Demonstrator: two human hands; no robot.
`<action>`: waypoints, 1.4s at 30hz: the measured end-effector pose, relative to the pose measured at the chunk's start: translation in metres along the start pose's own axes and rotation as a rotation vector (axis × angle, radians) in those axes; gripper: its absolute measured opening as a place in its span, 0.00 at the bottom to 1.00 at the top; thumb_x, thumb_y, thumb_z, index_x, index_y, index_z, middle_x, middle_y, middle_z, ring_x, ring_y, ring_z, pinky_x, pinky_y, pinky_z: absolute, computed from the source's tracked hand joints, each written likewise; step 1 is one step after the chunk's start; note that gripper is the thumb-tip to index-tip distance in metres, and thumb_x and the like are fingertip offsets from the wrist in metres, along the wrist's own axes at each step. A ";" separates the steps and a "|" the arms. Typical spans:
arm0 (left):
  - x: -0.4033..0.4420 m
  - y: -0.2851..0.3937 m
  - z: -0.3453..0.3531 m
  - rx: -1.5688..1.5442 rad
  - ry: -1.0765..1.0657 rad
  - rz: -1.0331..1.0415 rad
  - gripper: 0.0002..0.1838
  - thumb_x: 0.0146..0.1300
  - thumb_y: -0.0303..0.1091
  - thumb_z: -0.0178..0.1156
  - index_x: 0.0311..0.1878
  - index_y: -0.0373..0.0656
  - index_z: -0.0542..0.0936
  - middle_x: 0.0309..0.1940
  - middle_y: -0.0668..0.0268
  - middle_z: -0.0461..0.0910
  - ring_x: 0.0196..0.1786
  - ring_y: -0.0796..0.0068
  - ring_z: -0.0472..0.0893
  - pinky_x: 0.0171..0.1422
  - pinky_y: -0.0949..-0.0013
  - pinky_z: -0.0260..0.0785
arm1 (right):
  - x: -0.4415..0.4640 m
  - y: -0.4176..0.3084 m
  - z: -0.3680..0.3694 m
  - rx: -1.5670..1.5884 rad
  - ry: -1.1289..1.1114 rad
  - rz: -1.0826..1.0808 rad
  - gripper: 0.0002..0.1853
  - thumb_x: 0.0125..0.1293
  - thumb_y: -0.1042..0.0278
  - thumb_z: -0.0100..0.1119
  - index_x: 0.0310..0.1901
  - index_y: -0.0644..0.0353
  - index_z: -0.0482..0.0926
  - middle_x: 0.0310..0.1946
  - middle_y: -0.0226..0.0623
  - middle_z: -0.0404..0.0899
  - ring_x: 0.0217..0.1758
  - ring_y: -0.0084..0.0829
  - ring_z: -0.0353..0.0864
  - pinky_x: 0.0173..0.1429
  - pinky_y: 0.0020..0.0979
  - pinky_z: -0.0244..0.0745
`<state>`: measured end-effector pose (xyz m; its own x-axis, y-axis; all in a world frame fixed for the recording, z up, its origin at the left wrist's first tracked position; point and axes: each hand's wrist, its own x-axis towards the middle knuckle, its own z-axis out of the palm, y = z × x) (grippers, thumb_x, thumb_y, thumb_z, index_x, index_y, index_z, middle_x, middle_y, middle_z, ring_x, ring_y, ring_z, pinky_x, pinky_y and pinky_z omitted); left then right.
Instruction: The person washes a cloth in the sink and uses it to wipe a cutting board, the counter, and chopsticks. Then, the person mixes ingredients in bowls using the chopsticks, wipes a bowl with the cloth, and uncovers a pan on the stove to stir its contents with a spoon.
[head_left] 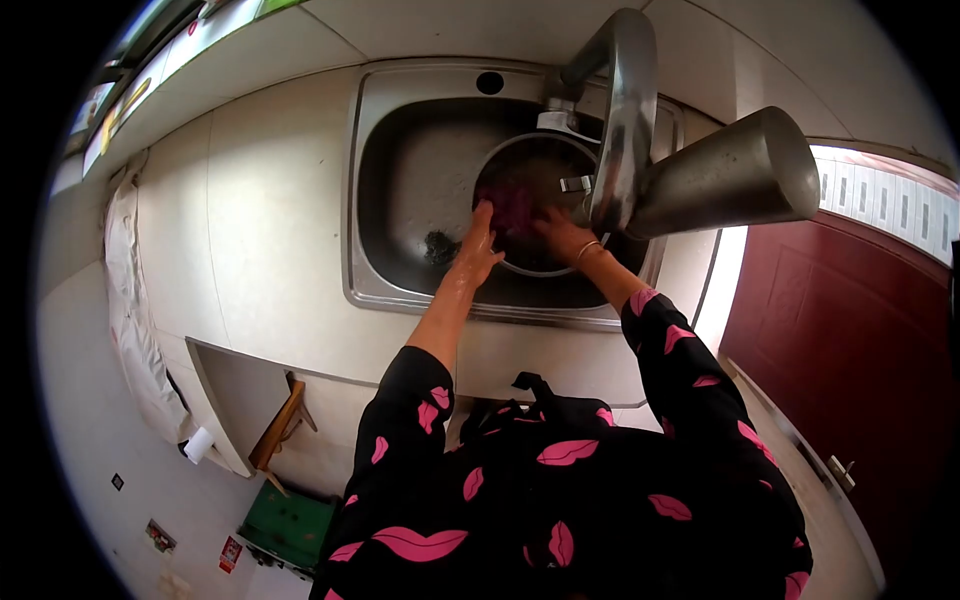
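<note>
In the sink [400,170], a round dark pan [537,268] holds murky liquid and a soft, crumpled purple bundle [510,207]; its exact kind is blurred. My left hand [477,248], wet and glistening, is at the pan's left rim. Its fingers stretch toward the bundle, with the thumb apart. From the right, my right hand [567,240] reaches over the pan, fingertips at the bundle's right side. Shade and blur hide whether those fingers grip it. A thin bracelet [588,249] circles the right wrist.
A large metal faucet [628,120] arches over the pan's right side, beside a metal cylinder [730,180] jutting rightward. A dark clump [438,247] lies on the sink floor, left of my left hand. Pale countertop [270,220] surrounds the sink. At right stands a red door [840,370].
</note>
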<state>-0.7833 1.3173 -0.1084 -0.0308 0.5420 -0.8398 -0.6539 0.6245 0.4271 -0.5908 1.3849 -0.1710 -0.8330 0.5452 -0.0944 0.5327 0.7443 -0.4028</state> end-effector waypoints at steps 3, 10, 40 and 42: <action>0.001 -0.003 0.006 0.001 0.026 -0.036 0.46 0.60 0.64 0.49 0.72 0.46 0.44 0.72 0.57 0.37 0.74 0.60 0.39 0.69 0.37 0.39 | 0.009 -0.007 -0.004 0.278 0.067 0.622 0.13 0.60 0.61 0.54 0.47 0.50 0.77 0.43 0.48 0.77 0.44 0.51 0.78 0.48 0.43 0.73; 0.025 -0.011 0.002 -0.261 -0.262 -0.103 0.33 0.63 0.59 0.48 0.62 0.42 0.65 0.57 0.58 0.70 0.58 0.63 0.72 0.58 0.52 0.67 | 0.023 -0.059 -0.135 0.847 -0.255 0.341 0.17 0.59 0.55 0.59 0.44 0.58 0.78 0.32 0.44 0.79 0.36 0.38 0.81 0.43 0.35 0.74; -0.080 0.060 0.064 0.324 -0.655 0.016 0.19 0.45 0.22 0.65 0.44 0.41 0.74 0.31 0.68 0.75 0.35 0.78 0.75 0.36 0.75 0.68 | 0.017 -0.060 -0.163 -0.063 0.148 -0.349 0.27 0.54 0.65 0.56 0.56 0.58 0.65 0.54 0.44 0.67 0.40 0.37 0.79 0.42 0.36 0.72; -0.077 0.062 0.067 0.424 -0.620 0.018 0.14 0.45 0.21 0.65 0.37 0.40 0.76 0.27 0.70 0.74 0.30 0.78 0.75 0.32 0.75 0.66 | 0.022 -0.060 -0.162 -0.081 0.132 -0.322 0.21 0.54 0.66 0.55 0.51 0.59 0.67 0.45 0.43 0.72 0.33 0.39 0.80 0.36 0.36 0.72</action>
<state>-0.7709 1.3520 0.0051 0.4744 0.6934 -0.5423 -0.3059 0.7075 0.6370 -0.6169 1.4146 -0.0019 -0.9363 0.3194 0.1463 0.2610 0.9111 -0.3190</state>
